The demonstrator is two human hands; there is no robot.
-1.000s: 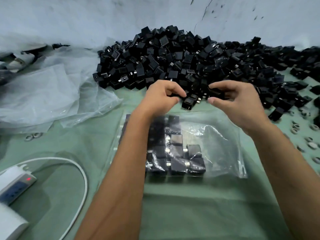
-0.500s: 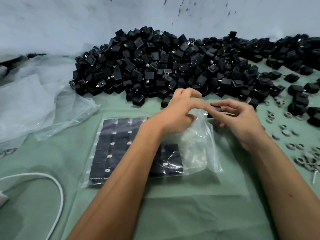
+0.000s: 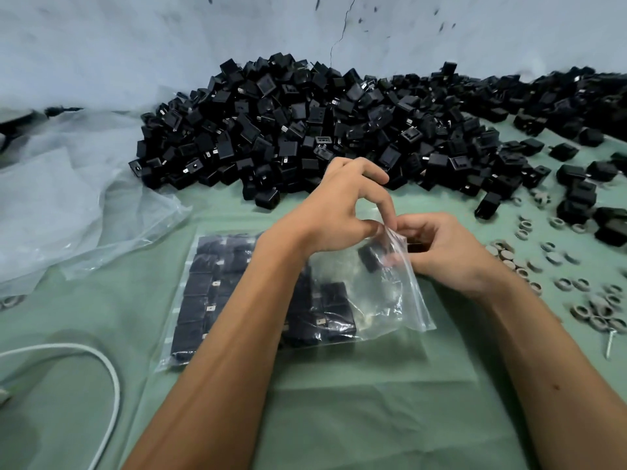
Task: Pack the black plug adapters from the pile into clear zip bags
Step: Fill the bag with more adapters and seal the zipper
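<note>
The lip of the clear bag (image 3: 403, 290) is pinched by the left hand (image 3: 339, 212). A black adapter (image 3: 371, 259) is held inside the bag mouth by the curled right hand (image 3: 448, 249). Packed rows lie flat inside on the green table (image 3: 339, 418); the pile (image 3: 305, 130) sits just behind.

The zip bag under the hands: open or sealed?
Open. The left hand pinches the zip bag mouth up while an adapter sits just inside by the right hand.

Adapter pile (image 3: 322, 130) behind zip bag (image 3: 271, 300); loose plastic (image 3: 68, 198) left; rings (image 3: 559, 283) right.
</note>
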